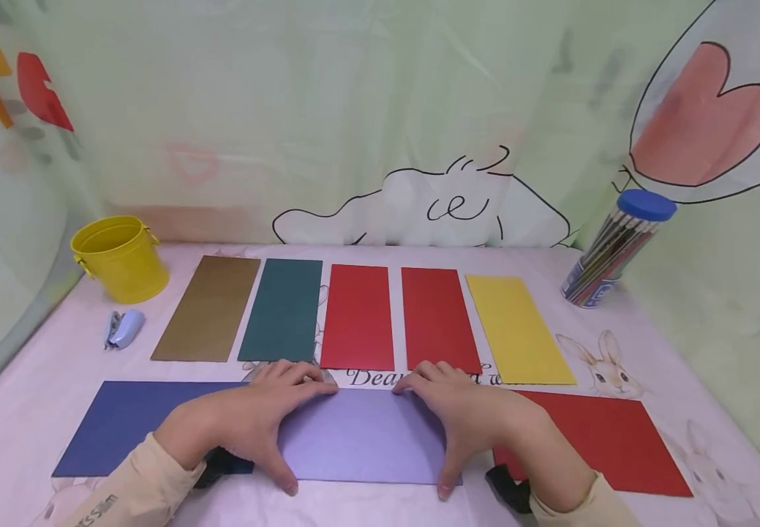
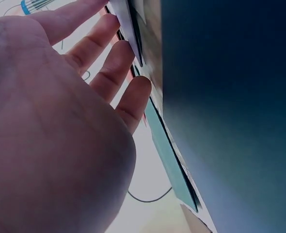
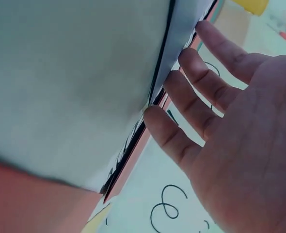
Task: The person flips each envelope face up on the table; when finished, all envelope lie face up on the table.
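A lavender rectangular card (image 1: 366,439) lies between my two hands on the pink-white cloth. At its left end, my left hand (image 1: 268,413) touches it, fingertips along the far edge and thumb at the near edge. My right hand (image 1: 461,417) spans the right end the same way. Both wrist views show extended fingers (image 2: 116,73) and fingers (image 3: 177,99) with their tips right at the card's edge. To the left is a dark blue card (image 1: 136,424), partly covered by my left forearm. A red card (image 1: 610,439) lies on the right, partly behind my right forearm.
Behind lies a row: brown card (image 1: 208,311), dark green card (image 1: 282,311), red card (image 1: 358,318), another red card (image 1: 440,318) and yellow card (image 1: 521,329). A yellow bucket (image 1: 123,260) and small stapler (image 1: 124,329) stand left; a pencil tub (image 1: 610,252) stands back right.
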The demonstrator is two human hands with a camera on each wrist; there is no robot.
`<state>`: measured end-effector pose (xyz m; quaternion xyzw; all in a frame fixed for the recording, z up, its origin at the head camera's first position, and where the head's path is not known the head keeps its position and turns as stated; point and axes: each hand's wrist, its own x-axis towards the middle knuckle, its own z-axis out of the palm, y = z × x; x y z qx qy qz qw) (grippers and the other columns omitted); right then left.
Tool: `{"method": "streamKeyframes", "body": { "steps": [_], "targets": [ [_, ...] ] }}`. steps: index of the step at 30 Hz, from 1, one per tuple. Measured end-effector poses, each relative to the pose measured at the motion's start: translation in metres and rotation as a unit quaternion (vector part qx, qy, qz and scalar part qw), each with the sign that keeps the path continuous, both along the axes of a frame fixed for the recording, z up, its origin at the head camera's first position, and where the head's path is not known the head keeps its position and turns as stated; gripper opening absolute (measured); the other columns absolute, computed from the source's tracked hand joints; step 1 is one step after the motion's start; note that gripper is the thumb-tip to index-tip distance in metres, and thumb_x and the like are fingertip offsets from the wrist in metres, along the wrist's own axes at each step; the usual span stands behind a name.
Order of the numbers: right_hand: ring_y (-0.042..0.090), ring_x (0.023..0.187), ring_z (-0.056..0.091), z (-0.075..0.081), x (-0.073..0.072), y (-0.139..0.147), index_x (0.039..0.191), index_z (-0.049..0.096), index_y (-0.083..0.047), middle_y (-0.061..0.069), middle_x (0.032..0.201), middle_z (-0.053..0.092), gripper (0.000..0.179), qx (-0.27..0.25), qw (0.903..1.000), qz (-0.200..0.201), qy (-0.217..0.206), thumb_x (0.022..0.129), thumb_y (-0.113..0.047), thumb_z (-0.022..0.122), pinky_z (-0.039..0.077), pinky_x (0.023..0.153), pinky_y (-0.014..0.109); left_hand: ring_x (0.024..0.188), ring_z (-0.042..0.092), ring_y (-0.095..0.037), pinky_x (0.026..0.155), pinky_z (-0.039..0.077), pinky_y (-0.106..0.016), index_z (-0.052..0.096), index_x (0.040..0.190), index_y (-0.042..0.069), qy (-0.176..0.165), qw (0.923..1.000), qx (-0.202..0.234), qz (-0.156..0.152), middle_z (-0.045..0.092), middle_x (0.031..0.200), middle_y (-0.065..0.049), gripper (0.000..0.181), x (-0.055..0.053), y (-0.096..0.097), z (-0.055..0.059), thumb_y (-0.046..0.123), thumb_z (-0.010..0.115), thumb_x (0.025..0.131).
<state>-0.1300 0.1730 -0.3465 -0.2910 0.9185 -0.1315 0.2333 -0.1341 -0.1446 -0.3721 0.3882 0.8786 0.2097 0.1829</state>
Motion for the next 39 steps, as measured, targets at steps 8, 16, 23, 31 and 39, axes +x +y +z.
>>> {"method": "streamKeyframes", "body": {
  "steps": [8,16,23,31,39],
  "targets": [
    [0.016,0.124,0.038,0.002,0.001,-0.005,0.139,0.047,-0.029,-0.007,0.13,0.043,0.105,0.033,0.9993,-0.014,-0.009,0.05,-0.049,0.098,0.048,0.098,0.048,0.131,0.031,-0.019,0.105,0.027,-0.056,0.046,0.15,0.024,0.004,1.0,0.004,0.005,0.037,0.142,0.008,0.101,0.001,-0.001,0.001,0.054,0.09,0.064],
    [0.015,0.122,0.038,0.003,0.001,-0.002,0.139,0.048,-0.029,-0.008,0.129,0.044,0.103,0.023,0.9996,-0.011,-0.01,0.051,-0.047,0.098,0.051,0.095,0.046,0.128,0.032,-0.015,0.102,0.03,-0.051,0.048,0.15,0.024,0.009,0.9999,0.007,0.004,0.039,0.139,0.012,0.099,0.001,-0.001,0.001,0.054,0.089,0.065],
    [0.013,0.118,0.04,0.004,0.0,0.0,0.142,0.05,-0.028,-0.009,0.126,0.045,0.104,0.022,0.9997,-0.007,-0.012,0.052,-0.045,0.098,0.054,0.089,0.043,0.125,0.033,-0.014,0.099,0.032,-0.049,0.048,0.151,0.027,0.011,0.9999,0.002,0.007,0.04,0.135,0.014,0.1,0.0,-0.001,0.0,0.058,0.088,0.065],
    [0.014,0.118,0.04,0.005,0.001,0.0,0.143,0.051,-0.029,-0.009,0.124,0.045,0.104,0.019,0.9996,-0.011,-0.015,0.052,-0.043,0.099,0.055,0.087,0.042,0.122,0.033,-0.013,0.097,0.033,-0.047,0.048,0.151,0.026,0.011,0.9999,0.0,0.004,0.041,0.133,0.015,0.1,0.0,-0.002,0.0,0.059,0.087,0.065],
    [0.016,0.123,0.042,0.009,0.002,0.004,0.14,0.056,-0.034,-0.01,0.131,0.043,0.097,0.006,0.9984,-0.032,-0.046,0.054,-0.041,0.099,0.054,0.089,0.045,0.116,0.034,-0.01,0.094,0.033,-0.044,0.05,0.151,0.025,0.011,0.9999,-0.003,0.008,0.041,0.13,0.018,0.097,0.001,-0.002,0.002,0.057,0.086,0.067]
  ]
}}
